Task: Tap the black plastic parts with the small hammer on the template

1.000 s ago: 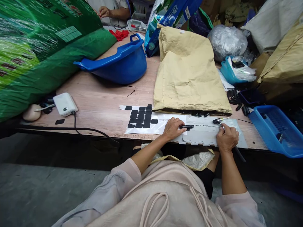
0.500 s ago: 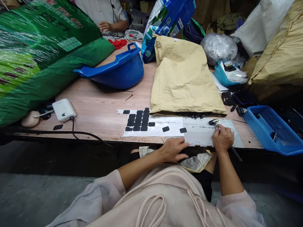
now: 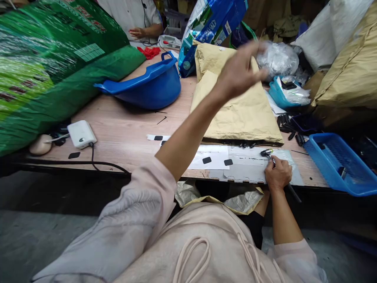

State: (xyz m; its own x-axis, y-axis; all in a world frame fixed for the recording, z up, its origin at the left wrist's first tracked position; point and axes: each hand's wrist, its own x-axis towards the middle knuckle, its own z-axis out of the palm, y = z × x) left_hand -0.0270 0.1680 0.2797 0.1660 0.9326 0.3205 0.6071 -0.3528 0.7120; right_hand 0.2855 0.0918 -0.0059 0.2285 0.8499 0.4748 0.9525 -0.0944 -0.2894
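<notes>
My left hand [image 3: 240, 68] is raised over the kraft paper sack [image 3: 235, 114], smeared by motion, with thumb and fingers apart and nothing seen in them. At the table's front edge my right hand [image 3: 278, 173] is wrapped round a small hammer [image 3: 267, 152], whose head rests over a grey sheet [image 3: 250, 167]. A white sheet [image 3: 196, 160] lies left of it, bearing black rounded stickers [image 3: 207, 160]; my left forearm hides most of them. Small black parts [image 3: 243, 145] show under the sack's front edge.
A blue basin [image 3: 147, 86] stands at back left beside a large green sack [image 3: 59, 70]. On the right are a blue basket [image 3: 338, 165] and a teal basket [image 3: 287, 94]. A white adapter box [image 3: 81, 134] sits at left. Across the table is another person's hand [image 3: 138, 33].
My left hand has swung up and forward from the table's front edge to over the paper sack. My right hand stays put with the hammer.
</notes>
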